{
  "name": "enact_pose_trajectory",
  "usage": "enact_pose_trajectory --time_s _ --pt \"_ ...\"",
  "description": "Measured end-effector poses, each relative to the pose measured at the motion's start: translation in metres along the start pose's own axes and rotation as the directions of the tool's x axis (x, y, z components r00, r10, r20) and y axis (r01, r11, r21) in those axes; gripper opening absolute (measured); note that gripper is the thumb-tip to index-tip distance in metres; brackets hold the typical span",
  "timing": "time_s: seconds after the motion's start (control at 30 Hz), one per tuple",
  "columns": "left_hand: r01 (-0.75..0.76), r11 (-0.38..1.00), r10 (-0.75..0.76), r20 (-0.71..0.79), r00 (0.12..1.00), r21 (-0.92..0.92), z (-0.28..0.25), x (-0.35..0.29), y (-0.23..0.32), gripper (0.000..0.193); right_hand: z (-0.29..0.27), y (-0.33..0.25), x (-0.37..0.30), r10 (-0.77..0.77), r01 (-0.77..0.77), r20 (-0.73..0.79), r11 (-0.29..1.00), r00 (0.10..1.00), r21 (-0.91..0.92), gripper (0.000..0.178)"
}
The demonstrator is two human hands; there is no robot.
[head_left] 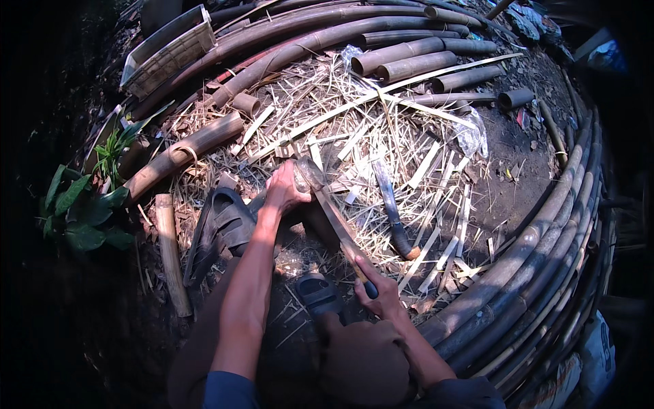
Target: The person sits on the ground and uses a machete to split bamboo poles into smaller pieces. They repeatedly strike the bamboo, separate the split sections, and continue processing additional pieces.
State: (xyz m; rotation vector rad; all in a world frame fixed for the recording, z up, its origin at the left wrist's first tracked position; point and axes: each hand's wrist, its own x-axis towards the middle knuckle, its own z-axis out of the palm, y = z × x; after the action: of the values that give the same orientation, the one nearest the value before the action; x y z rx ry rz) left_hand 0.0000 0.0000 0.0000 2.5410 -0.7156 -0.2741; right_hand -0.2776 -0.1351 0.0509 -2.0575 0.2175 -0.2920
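My left hand point(283, 189) is closed on a short bamboo piece point(309, 174), its fingers curled over the left side. Gripped in my right hand point(383, 296) is the handle of a long, narrow-bladed hand tool point(340, 228). Its blade slants up and left, and the far end meets or lies very close to the bamboo piece. Whether its edge is toothed is too small to tell. Right of the blade, a large knife point(390, 204) with a dark, curved handle lies on the shavings. My sandalled feet point(235, 219) flank the work.
Bamboo strips and shavings point(354, 123) litter the ground ahead. Cut bamboo tubes point(415, 65) lie at the back, with a thick bamboo length point(180, 158) at left. Long poles point(518, 273) curve along the right. A plastic crate point(167, 54) stands back left, above a leafy plant point(85, 211).
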Motion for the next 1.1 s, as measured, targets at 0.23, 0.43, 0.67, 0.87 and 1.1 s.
enact_pose_trajectory --time_s 0.23,0.43,0.67,0.87,1.1 --pt "-0.021 0.997 0.020 -0.015 1.000 -0.072 0.006 0.015 0.023 0.092 -0.015 -0.022 0.048 0.264 -0.253 0.031 0.946 0.964 -0.205 0.052" --pt "-0.035 0.998 0.032 -0.050 0.998 -0.047 -0.009 0.014 0.021 0.097 -0.071 -0.053 -0.080 0.168 -0.167 -0.001 0.983 0.986 -0.080 0.056" --pt "-0.063 0.997 0.055 -0.147 0.988 -0.048 0.011 0.015 0.034 0.082 0.005 -0.033 0.090 0.213 -0.222 -0.084 0.968 0.973 -0.120 0.048" --pt "-0.049 0.997 0.046 -0.055 0.997 -0.056 -0.006 0.006 0.032 0.096 -0.077 -0.042 -0.112 0.106 -0.098 0.029 0.975 0.994 -0.200 0.056" --pt "-0.095 0.995 0.093 -0.106 0.990 -0.013 0.006 0.017 0.028 0.087 -0.004 -0.017 0.055 0.100 -0.119 -0.110 0.976 0.989 -0.184 0.050"
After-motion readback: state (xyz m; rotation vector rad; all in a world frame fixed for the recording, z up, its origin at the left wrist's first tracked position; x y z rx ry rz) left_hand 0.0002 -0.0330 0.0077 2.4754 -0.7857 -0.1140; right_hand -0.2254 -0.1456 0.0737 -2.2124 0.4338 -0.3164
